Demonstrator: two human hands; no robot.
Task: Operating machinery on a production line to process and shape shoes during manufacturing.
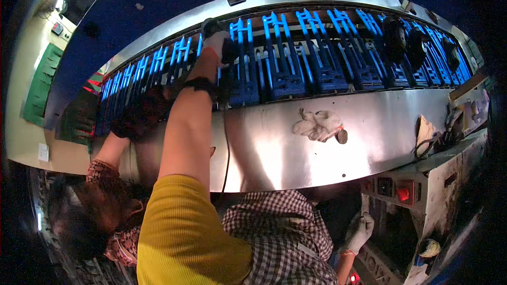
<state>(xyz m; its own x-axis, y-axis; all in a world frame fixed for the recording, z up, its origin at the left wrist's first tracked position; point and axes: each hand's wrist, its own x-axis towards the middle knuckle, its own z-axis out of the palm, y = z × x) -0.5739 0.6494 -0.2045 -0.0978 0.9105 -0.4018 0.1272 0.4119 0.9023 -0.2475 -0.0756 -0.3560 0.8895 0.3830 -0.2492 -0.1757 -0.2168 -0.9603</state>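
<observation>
- A row of slotted racks [296, 58] runs along the far side of the counter [369, 132].
- A crumpled cloth [318, 125] lies on the counter, before the racks.
- A control panel [393, 189] sits below the counter's right end.

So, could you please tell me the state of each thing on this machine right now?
Left hand: gloved, reaching up among the blue holders; fingers hidden.
Right hand: gloved, low by the control panel, holding nothing I can see.
Blue holders: upright in a row.
Crumpled glove: lying loose on the steel cover.
Red switch: lit.
</observation>
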